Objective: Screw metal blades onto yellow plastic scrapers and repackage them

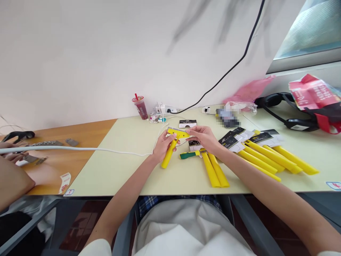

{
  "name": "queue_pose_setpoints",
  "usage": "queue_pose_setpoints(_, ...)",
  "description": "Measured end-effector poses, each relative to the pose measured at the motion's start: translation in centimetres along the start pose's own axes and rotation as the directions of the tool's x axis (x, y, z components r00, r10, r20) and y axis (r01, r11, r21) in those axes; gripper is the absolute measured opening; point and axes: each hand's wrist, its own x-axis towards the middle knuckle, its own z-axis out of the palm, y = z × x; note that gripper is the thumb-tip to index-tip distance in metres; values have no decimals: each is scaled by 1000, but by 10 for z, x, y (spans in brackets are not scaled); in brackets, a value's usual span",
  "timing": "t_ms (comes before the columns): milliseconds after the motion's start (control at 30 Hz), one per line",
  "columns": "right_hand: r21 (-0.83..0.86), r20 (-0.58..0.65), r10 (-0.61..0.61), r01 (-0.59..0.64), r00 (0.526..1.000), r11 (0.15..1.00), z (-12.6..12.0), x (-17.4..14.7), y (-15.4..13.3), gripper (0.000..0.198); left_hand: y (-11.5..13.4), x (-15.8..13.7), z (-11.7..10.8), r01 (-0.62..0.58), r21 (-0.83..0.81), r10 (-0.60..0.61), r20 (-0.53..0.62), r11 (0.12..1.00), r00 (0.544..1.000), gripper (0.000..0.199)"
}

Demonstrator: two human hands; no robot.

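Note:
A yellow scraper (169, 153) with a wide head and a thin grey blade along its top edge is held above the table. My left hand (162, 145) is closed around it where the handle meets the head. The fingers of my right hand (204, 137) pinch the right end of the head, at the blade. Below my right hand lie a green-handled screwdriver (189, 155) and two yellow handles (213, 170). Beyond the scraper is a black-and-white card (187, 123). More yellow scrapers (263, 158) with cards are piled by my right forearm.
At the back stand a drink cup (140, 107) and a power strip (170, 109). A white cable (125, 153) crosses from the left. Black headgear (287, 110) and a pink bag (311, 92) lie right. Another person's arm (13, 181) is at the left table.

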Motion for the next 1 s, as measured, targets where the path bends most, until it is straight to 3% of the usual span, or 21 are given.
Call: queue_pose_setpoints(1000,14,-14,37,-36,999,999,0,0,-2,47,2,0,-3,12,19,-12,5,1000,1000,59)
